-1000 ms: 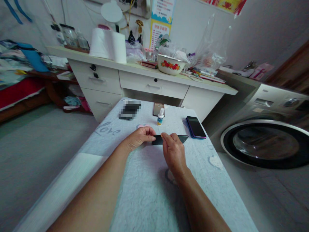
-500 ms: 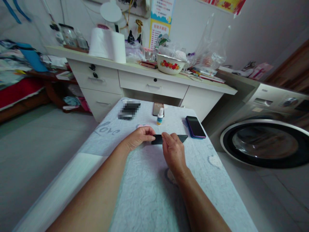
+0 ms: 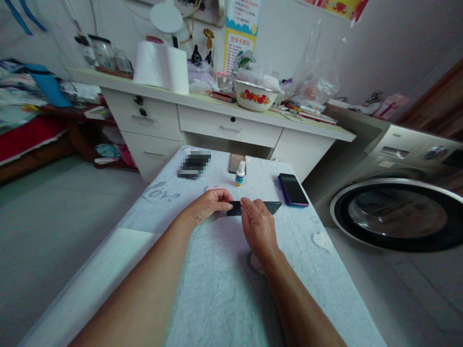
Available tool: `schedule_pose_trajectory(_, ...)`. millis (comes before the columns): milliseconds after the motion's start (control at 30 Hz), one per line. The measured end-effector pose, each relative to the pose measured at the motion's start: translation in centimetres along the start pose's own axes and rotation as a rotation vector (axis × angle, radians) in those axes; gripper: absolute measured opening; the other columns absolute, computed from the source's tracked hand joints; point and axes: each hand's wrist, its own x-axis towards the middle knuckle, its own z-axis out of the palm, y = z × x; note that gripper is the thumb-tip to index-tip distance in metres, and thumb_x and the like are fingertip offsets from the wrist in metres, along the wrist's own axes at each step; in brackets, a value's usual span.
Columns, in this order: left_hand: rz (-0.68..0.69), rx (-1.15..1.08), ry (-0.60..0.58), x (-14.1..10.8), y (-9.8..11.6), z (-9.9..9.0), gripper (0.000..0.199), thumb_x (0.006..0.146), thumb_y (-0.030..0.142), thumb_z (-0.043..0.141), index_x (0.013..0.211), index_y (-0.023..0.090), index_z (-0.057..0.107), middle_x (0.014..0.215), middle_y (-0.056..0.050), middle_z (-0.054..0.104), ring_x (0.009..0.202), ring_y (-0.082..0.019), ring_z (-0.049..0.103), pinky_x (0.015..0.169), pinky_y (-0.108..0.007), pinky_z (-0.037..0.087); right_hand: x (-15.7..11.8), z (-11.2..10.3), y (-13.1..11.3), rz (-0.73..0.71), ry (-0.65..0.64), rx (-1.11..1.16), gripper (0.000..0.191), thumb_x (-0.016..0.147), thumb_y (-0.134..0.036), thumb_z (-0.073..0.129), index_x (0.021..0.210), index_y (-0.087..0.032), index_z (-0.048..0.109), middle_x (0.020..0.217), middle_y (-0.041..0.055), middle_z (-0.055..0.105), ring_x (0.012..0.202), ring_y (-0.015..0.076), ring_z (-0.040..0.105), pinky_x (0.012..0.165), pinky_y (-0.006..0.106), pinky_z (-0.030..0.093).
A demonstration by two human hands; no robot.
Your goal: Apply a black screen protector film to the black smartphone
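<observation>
Head camera: from afar I watch the left hand (image 3: 209, 207) pinch one end of a thin, dark slab (image 3: 236, 209) at mid-width of the cloth-covered table (image 3: 224, 279), apparently to steady it. Right hand (image 3: 259, 224) bends its fingers over the slab's long side; what they grasp, I cannot tell. Nearer the far edge stands a smooth, white-capped bottle (image 3: 239, 175); a glossy, purple-rimmed phone (image 3: 293, 190) lies by the right edge, seemingly within reach.
</observation>
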Motion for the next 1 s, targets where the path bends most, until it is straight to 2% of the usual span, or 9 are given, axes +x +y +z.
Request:
schedule_pose_trajectory(600, 0.025, 0.010, -0.023, -0.22, 0.29, 0.04, 0.019, 0.067, 0.023, 0.073, 0.078, 0.015, 0.060, 0.073, 0.002, 0.054, 0.069, -0.011, 0.049, 0.068, -0.026, 0.037, -0.01, 0.37, 0.64, -0.014, -0.005, 0.129, 0.027, 0.091, -0.017, 0.046, 0.114, -0.019, 0.061, 0.091, 0.0057, 0.063, 0.085, 0.0165, 0.060, 0.078, 0.026, 0.046)
schedule_pose_trajectory(1000, 0.030, 0.007, -0.011, -0.19, 0.36, 0.07, 0.021, 0.064, 0.024, 0.074, 0.077, 0.014, 0.060, 0.071, 0.003, 0.052, 0.067, -0.010, 0.047, 0.066, -0.025, 0.034, 0.05, 0.21, 0.63, -0.003, 0.037, 0.091, 0.027, 0.091, -0.016, 0.046, 0.110, -0.018, 0.065, 0.087, 0.0057, 0.062, 0.080, 0.0168, 0.060, 0.077, 0.026, 0.046)
